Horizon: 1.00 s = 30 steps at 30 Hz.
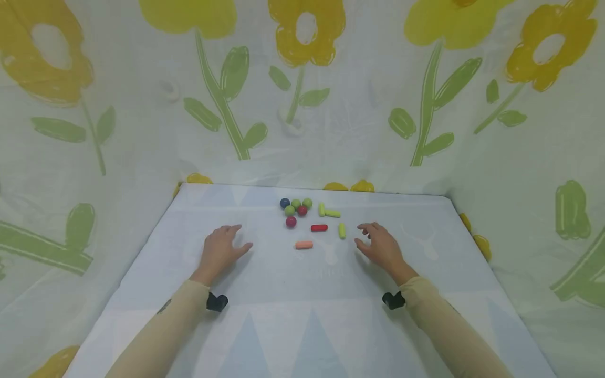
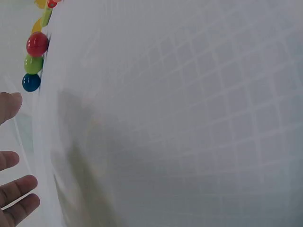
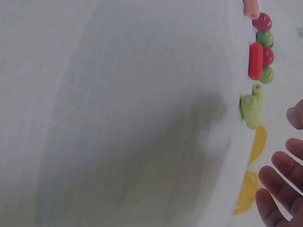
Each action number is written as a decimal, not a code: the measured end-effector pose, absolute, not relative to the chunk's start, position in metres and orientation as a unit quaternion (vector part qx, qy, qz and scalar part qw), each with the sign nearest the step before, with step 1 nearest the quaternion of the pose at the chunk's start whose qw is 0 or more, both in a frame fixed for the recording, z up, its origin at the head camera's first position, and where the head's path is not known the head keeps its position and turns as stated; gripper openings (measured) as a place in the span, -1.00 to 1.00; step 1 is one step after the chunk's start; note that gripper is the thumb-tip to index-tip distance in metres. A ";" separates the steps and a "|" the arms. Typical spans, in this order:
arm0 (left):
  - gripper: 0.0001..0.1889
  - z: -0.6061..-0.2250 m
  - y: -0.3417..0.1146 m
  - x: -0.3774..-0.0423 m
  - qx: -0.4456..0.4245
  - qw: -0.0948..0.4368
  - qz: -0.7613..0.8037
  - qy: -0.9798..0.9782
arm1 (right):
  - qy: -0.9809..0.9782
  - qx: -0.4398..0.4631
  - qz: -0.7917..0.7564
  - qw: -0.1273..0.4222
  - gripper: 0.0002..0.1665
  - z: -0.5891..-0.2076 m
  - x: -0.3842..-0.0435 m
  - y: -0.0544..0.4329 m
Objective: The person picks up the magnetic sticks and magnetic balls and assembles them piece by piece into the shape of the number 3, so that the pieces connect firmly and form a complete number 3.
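My left hand (image 1: 222, 250), fingers relaxed and spread, hovers over the left part of the table with nothing in it. On the other side my right hand (image 1: 382, 247) is likewise relaxed and holds nothing, nearest to an upright-lying yellow-green stick (image 1: 342, 230). Between the hands lie a salmon stick (image 1: 304, 245) and a red stick (image 1: 319, 228). Behind them, two more yellow-green sticks (image 1: 333, 214) lie close together. A cluster of glossy balls sits left of these: a blue ball (image 1: 284, 202), two red balls (image 1: 291, 222) and three green balls (image 1: 308, 202).
A pale cloth with blue triangles covers the table (image 1: 283, 294). Flower-printed curtains (image 1: 350, 126) hang behind the table and along both sides. Small dark wrist cameras (image 1: 218, 302) show below the sleeves.
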State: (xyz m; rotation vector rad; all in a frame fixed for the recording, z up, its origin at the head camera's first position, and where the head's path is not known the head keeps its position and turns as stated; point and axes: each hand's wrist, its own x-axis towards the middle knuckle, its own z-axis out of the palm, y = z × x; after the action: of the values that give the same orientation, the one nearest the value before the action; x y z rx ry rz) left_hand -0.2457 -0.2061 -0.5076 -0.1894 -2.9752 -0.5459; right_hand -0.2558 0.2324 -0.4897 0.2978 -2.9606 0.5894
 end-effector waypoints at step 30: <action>-0.31 -0.524 -0.149 -0.229 -0.095 0.025 -0.262 -0.960 | -0.923 0.126 0.362 -0.035 -0.62 -0.515 -0.248 0.170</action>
State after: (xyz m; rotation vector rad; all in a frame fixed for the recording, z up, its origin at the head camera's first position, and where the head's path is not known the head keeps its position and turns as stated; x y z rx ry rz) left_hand -0.2291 -0.1490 -0.5243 -0.2933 -2.9692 -0.8096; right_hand -0.2479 0.1697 -0.5149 0.4062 -2.9664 1.1620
